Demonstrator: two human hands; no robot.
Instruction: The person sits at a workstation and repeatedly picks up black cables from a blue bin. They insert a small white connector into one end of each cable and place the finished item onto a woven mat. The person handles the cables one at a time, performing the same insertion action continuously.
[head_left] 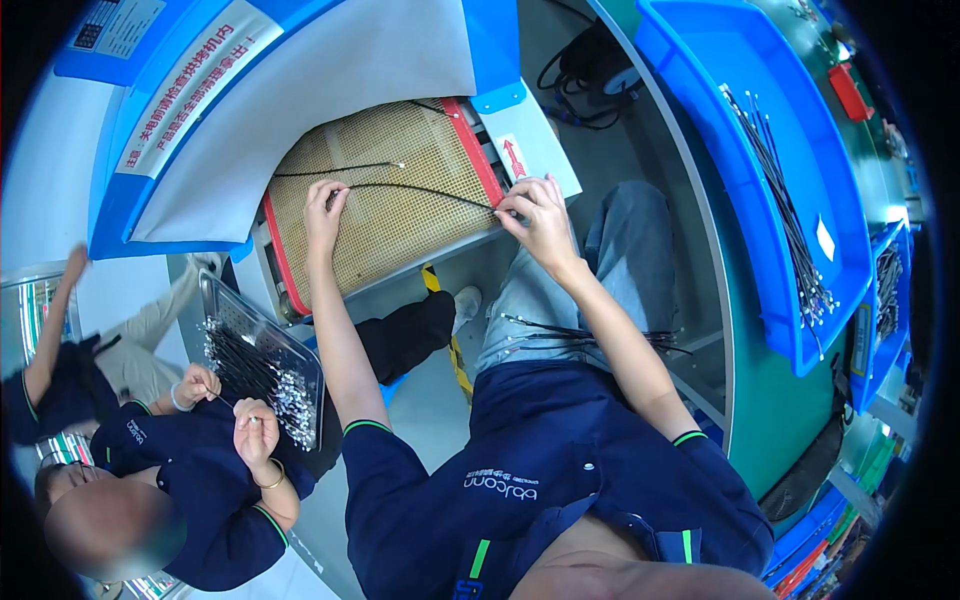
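A thin black cable (420, 188) stretches in a slight arch above the tan mesh conveyor belt (385, 235). My left hand (324, 208) pinches it near its left end, over the belt. My right hand (540, 215) grips its other end by the belt's red right edge. Just beyond, a second black cable (345, 170) lies on the mesh with a pale tip. Farther back, another cable (432, 107) lies partly under the grey curtain (330, 75). Several black cables (560, 335) rest across my lap under my right forearm.
At right, a blue tray (835, 200) with a bundle of black cables (775, 190) stands on a green table (700, 130). A co-worker at lower left holds a small piece beside a clear tray (318, 385) full of cables. The blue machine housing (495, 50) rises ahead.
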